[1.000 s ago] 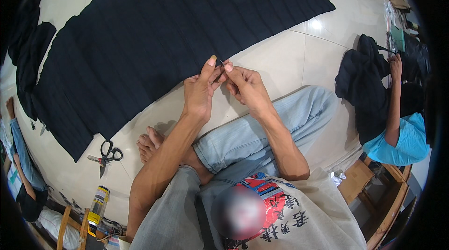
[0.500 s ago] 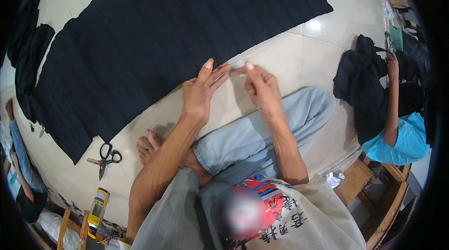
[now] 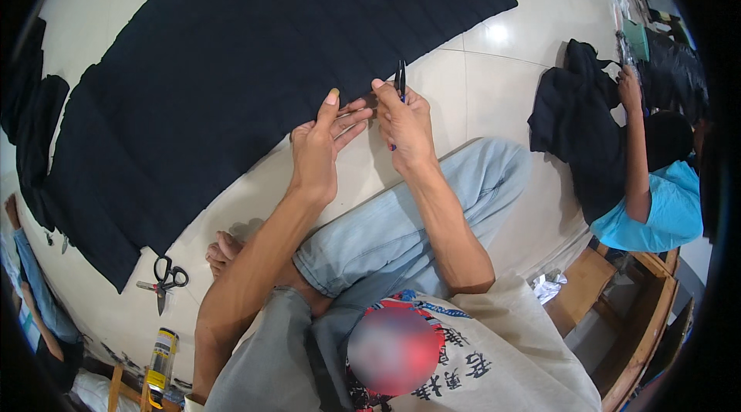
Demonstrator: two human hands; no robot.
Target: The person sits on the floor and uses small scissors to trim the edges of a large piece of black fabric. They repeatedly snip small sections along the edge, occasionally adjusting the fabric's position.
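Note:
A large dark navy cloth (image 3: pixel 255 49) with faint stripes lies spread over the floor, its near edge curving past my hands. My left hand (image 3: pixel 319 146) is at that edge, thumb raised and fingers stretched apart, holding nothing I can see. Just right of its fingertips, my right hand (image 3: pixel 407 123) is closed around a slim black pen-like tool (image 3: pixel 400 76). The tool's dark tip points up and away, and a bit of blue shows below the fingers; its exact kind is unclear. Black-handled scissors (image 3: pixel 164 281) lie on the floor beside the cloth's near left corner.
A spray can (image 3: pixel 160 362) stands at lower left. Dark cloth (image 3: pixel 48 119) is heaped at far left. On the right, a person in a blue shirt (image 3: pixel 656 211) handles another dark cloth (image 3: pixel 575 111). A wooden frame (image 3: pixel 644 327) is at lower right; another person's leg (image 3: pixel 38 281) shows at left.
My right hand has moved left and up toward the cloth edge, and the black tool now shows clearly in it. My left hand stays open. The whole view has shifted slightly.

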